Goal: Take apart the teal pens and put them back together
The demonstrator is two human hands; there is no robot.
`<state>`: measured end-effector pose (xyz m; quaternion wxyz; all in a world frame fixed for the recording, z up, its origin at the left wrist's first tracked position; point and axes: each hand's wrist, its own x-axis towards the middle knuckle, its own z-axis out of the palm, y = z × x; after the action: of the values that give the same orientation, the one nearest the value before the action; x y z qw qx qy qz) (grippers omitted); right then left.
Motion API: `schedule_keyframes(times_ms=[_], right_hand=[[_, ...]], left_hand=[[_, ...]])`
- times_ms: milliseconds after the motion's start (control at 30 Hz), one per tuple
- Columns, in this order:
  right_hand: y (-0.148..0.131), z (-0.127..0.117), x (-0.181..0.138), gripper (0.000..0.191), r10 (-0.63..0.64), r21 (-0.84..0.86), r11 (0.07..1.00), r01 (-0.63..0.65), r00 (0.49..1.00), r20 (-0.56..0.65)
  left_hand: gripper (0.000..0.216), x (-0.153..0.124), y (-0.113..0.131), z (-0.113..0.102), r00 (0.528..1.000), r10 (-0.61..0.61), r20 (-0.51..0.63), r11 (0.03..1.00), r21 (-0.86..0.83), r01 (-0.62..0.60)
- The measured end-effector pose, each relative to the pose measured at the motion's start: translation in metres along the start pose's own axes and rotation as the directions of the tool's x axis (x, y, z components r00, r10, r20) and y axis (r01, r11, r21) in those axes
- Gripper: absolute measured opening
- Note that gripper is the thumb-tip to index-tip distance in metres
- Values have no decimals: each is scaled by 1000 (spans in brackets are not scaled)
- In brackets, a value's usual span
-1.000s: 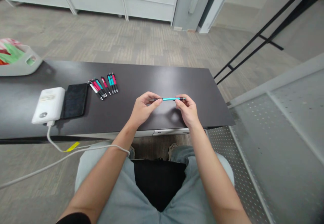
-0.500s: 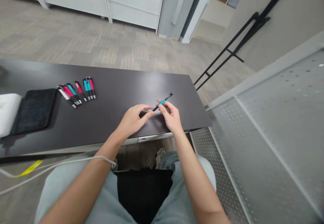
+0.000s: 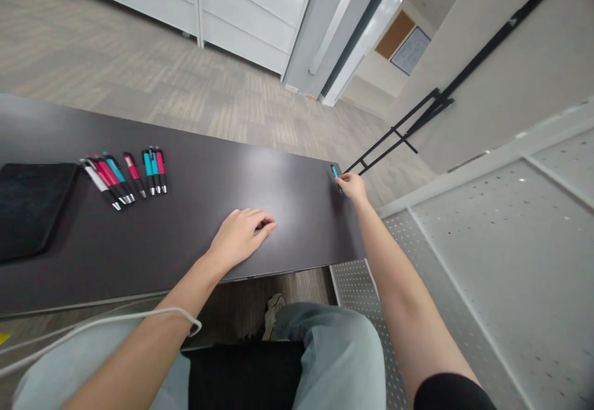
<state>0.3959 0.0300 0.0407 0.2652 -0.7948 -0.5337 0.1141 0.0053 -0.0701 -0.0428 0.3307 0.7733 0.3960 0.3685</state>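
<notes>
My right hand (image 3: 353, 187) reaches to the far right corner of the dark table (image 3: 195, 230), its fingers closed on a teal pen (image 3: 334, 171) whose end pokes out past the fingertips. On the tabletop near the front edge rests my left hand (image 3: 241, 237), palm down with the fingers loosely curled and nothing in it. A row of several teal and red pens (image 3: 125, 178) lies on the table to the left, well away from both hands.
A black pad or case (image 3: 32, 206) lies at the table's left. A white cable (image 3: 93, 326) runs below the front edge across my lap. A perforated grey metal surface (image 3: 487, 261) stands to the right, carpeted floor and white cabinets behind.
My right hand carried the teal pen from the table's middle out to the far right corner. My left hand let go of the pen and settled on the table. The view swung right.
</notes>
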Motion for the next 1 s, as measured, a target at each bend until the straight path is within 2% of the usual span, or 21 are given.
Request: schedule_keyframes(times_ms=[133,267,500,600,733,833,867,933,1000], right_hand=[[-3,11,12,29,66,-167,984,-65,998,2],[-8,16,11,16,108,-301,948,-105,994,-7],[-27,10,1,17,119,-433,896,-100,993,17],[-37,6,0,14,131,-473,875,-104,991,23],[-62,12,1,18,76,-492,870,-37,995,59],[-101,38,-1,18,-86,-427,893,144,984,153],[-118,52,-4,18,-203,-353,895,272,954,220],[-160,86,-16,18,-445,-132,850,511,828,341],[-207,124,-36,20,-553,12,791,611,707,440]], left_hand=[[28,1,-2,0,999,-11,34,1000,-4,11],[35,2,-5,2,997,-10,75,1000,-24,11],[53,4,0,11,998,5,64,999,-52,-2],[48,8,2,11,996,-18,86,998,-66,23],[28,17,3,13,990,-49,134,992,-105,63],[32,25,3,16,981,-82,174,990,-97,100],[34,27,3,17,977,-90,194,989,-94,110],[39,31,3,18,971,-107,213,985,-109,133],[43,33,3,19,972,-107,211,978,-155,142]])
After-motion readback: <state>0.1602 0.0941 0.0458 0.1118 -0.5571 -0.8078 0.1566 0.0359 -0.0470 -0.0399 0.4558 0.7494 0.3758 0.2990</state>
